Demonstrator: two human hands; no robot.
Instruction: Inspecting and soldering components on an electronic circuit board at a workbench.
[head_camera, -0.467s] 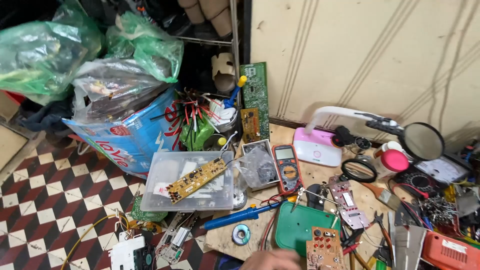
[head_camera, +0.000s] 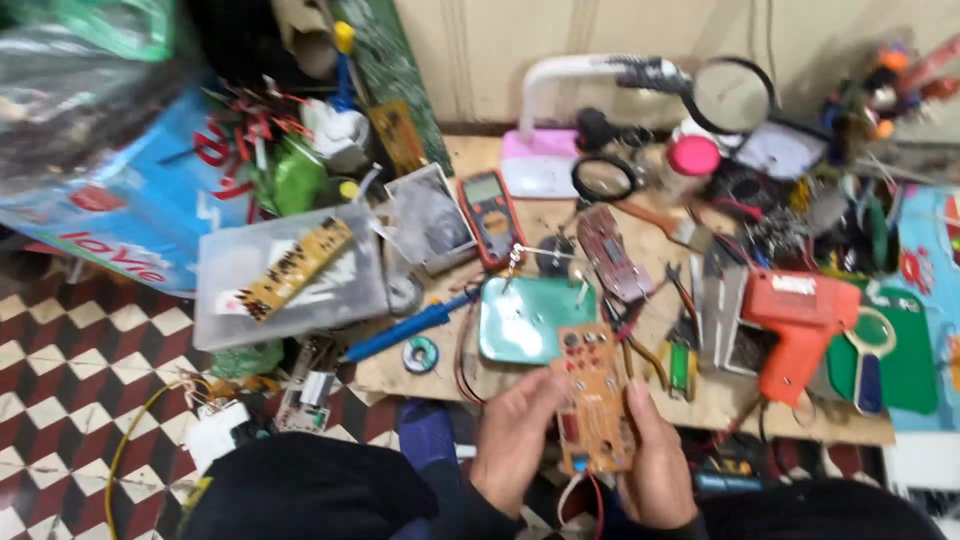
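Observation:
I hold a tan circuit board (head_camera: 592, 400) upright in front of me over the near edge of the wooden work board (head_camera: 500, 375). My left hand (head_camera: 516, 436) grips the circuit board's left edge and my right hand (head_camera: 655, 462) grips its right edge. Just beyond the circuit board lies a green metal base plate (head_camera: 530, 318) with two clip posts. A blue-handled soldering iron (head_camera: 408, 328) and a small solder spool (head_camera: 421, 353) lie to its left.
A clear plastic box (head_camera: 288, 278) with a yellow circuit board sits at left, over the checkered floor (head_camera: 70, 370). An orange multimeter (head_camera: 491, 215), an orange glue gun (head_camera: 798, 325), a magnifier lamp (head_camera: 735, 95), pliers and several loose parts crowd the work board.
The view has dropped and shifted right. Both my hands have come up into view holding the tan circuit board, which earlier sat at the bottom edge with only a fingertip showing.

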